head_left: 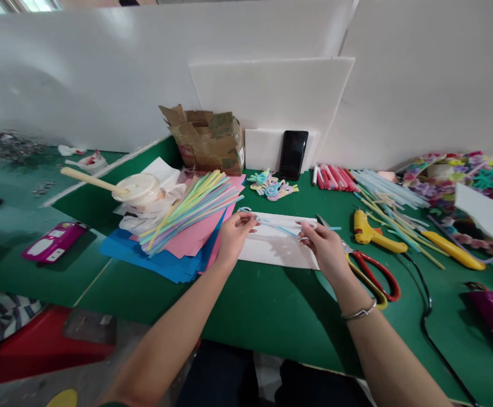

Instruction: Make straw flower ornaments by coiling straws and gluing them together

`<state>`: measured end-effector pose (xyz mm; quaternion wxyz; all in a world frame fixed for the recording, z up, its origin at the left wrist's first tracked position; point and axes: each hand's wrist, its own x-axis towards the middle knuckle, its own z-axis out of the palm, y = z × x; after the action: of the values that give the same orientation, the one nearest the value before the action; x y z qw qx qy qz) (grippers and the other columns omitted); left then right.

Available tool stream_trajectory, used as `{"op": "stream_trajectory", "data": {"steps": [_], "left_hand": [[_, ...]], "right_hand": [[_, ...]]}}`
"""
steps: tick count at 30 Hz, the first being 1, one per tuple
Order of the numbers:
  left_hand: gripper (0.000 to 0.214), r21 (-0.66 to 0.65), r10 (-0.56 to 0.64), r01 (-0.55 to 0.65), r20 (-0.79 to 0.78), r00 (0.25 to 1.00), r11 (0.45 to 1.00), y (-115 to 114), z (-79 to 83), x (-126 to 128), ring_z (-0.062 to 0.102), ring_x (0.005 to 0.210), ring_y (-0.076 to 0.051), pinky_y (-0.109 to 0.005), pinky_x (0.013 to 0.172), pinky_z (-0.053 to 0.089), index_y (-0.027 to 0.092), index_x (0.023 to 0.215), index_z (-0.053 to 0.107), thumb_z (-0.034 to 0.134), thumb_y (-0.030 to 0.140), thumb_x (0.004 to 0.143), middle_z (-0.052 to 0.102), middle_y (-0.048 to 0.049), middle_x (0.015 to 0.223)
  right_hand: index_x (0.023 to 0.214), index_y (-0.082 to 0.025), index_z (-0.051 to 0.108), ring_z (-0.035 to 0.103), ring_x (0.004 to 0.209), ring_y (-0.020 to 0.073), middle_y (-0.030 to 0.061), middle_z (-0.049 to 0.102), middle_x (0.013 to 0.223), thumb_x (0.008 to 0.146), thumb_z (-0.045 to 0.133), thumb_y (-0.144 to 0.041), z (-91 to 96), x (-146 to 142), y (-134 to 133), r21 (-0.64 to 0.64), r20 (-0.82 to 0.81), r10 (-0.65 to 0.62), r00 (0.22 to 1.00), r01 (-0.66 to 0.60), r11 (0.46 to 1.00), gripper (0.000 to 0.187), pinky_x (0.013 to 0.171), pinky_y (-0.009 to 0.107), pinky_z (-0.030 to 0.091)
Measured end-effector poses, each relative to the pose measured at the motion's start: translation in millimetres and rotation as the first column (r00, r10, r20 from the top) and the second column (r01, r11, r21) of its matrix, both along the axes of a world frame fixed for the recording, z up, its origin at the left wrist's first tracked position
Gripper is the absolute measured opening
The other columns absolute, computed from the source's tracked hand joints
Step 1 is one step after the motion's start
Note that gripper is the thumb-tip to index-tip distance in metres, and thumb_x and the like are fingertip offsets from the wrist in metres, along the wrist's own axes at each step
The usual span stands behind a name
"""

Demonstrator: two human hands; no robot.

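Both of my hands work over a white sheet (272, 249) on the green table. My left hand (236, 234) pinches the curled end of a thin light-blue straw (278, 228). My right hand (323, 246) pinches the same straw further right, so the straw stretches between the two hands. Its far tip sticks out past my right fingers. A metal bangle sits on my right wrist.
A bundle of pastel straws (191, 209) lies on pink and blue paper at the left. Red-handled scissors (371, 274), a yellow glue gun (373, 234) and its black cord lie right. A cardboard box (208, 138), phone (293, 154), curled straw shapes (272, 186) and markers (333, 176) stand behind.
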<state>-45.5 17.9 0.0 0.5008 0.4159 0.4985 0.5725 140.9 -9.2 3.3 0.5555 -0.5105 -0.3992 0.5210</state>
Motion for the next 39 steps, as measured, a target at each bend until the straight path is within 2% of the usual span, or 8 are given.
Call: {"op": "stream_trajectory", "data": {"steps": [2, 4, 9, 13, 17, 22, 26, 39], "left_hand": [[0.023, -0.010, -0.017, 0.017, 0.010, 1.000, 1.000, -2, 0.4, 2, 0.066, 0.067, -0.015, -0.022, 0.054, 0.051, 0.014, 0.071, 0.060, 0.071, 0.030, 0.060, 0.063, 0.0001, 0.064], [0.021, -0.029, -0.030, 0.031, 0.019, 0.999, 0.999, -4, 0.9, 6, 0.067, 0.069, -0.016, -0.021, 0.054, 0.051, 0.015, 0.072, 0.059, 0.069, 0.030, 0.062, 0.064, -0.0004, 0.065], [0.018, -0.033, -0.128, 0.127, -0.025, 0.991, 0.991, -12, -1.8, 18, 0.067, 0.068, -0.017, -0.021, 0.054, 0.051, 0.015, 0.070, 0.060, 0.069, 0.028, 0.062, 0.065, -0.0011, 0.064], [0.017, 0.020, -0.259, 0.263, -0.116, 0.959, 0.965, -17, -3.1, 25, 0.066, 0.068, -0.017, -0.024, 0.056, 0.053, 0.016, 0.071, 0.063, 0.070, 0.028, 0.062, 0.068, -0.0040, 0.071], [0.018, 0.065, -0.310, 0.329, -0.205, 0.928, 0.942, -19, -1.1, 25, 0.067, 0.078, -0.018, -0.026, 0.070, 0.054, 0.018, 0.079, 0.065, 0.069, 0.022, 0.063, 0.071, -0.0047, 0.078], [0.016, 0.064, -0.311, 0.332, -0.223, 0.924, 0.941, -19, -2.6, 23, 0.067, 0.079, -0.019, -0.025, 0.063, 0.056, 0.018, 0.083, 0.065, 0.065, 0.025, 0.068, 0.071, -0.0059, 0.081], [0.020, 0.057, -0.349, 0.361, -0.151, 0.925, 0.931, -18, -3.5, 22, 0.068, 0.072, -0.019, -0.027, 0.060, 0.057, 0.016, 0.083, 0.064, 0.059, 0.034, 0.075, 0.070, -0.0062, 0.074], [0.028, 0.076, -0.358, 0.364, -0.080, 0.930, 0.928, -16, -1.4, 21, 0.068, 0.073, -0.020, -0.029, 0.061, 0.057, 0.016, 0.076, 0.064, 0.069, 0.040, 0.065, 0.069, -0.0054, 0.074]], "right_hand": [[0.066, -0.018, 0.065, 0.055, 0.062, 0.0107, 0.0010, 0.061, 0.070, 0.054, 0.076, -0.045, 2.0, -3, 0, -0.023, -0.148, -0.042, 0.988, 0.039, 0.999, 0.032, 0.055, 0.023, 0.045], [0.067, -0.018, 0.066, 0.057, 0.065, 0.0111, 0.0019, 0.063, 0.075, 0.051, 0.079, -0.040, 3.1, -8, -2, -0.039, -0.202, -0.024, 0.979, 0.017, 0.999, 0.030, 0.055, 0.022, 0.045], [0.078, -0.018, 0.069, 0.050, 0.056, 0.0088, -0.0005, 0.062, 0.066, 0.056, 0.077, -0.035, -1.7, -23, -8, 0.006, -0.138, 0.118, 0.983, -0.119, 0.993, 0.029, 0.050, 0.022, 0.040], [0.066, -0.017, 0.067, 0.044, 0.049, 0.0073, -0.0013, 0.058, 0.059, 0.059, 0.074, -0.041, -6.0, -23, -7, 0.012, -0.095, 0.039, 0.995, -0.038, 0.999, 0.026, 0.047, 0.023, 0.037], [0.060, -0.016, 0.066, 0.046, 0.049, 0.0082, 0.0000, 0.059, 0.059, 0.050, 0.078, -0.043, -1.1, -19, -4, -0.037, -0.152, -0.050, 0.987, 0.045, 0.998, 0.032, 0.047, 0.024, 0.039], [0.062, -0.015, 0.066, 0.045, 0.047, 0.0070, -0.0004, 0.060, 0.058, 0.047, 0.080, -0.040, 3.5, -18, -5, -0.087, -0.224, -0.044, 0.974, 0.025, 0.996, 0.032, 0.046, 0.023, 0.039], [0.063, -0.015, 0.067, 0.046, 0.047, 0.0072, -0.0002, 0.060, 0.058, 0.049, 0.080, -0.039, 1.9, -18, -5, -0.064, -0.208, -0.042, 0.977, 0.029, 0.998, 0.031, 0.045, 0.022, 0.038], [0.062, -0.015, 0.066, 0.046, 0.046, 0.0060, -0.0011, 0.058, 0.059, 0.050, 0.079, -0.039, 3.8, -18, -6, -0.065, -0.221, 0.055, 0.974, -0.071, 0.995, 0.030, 0.045, 0.022, 0.038]]}}
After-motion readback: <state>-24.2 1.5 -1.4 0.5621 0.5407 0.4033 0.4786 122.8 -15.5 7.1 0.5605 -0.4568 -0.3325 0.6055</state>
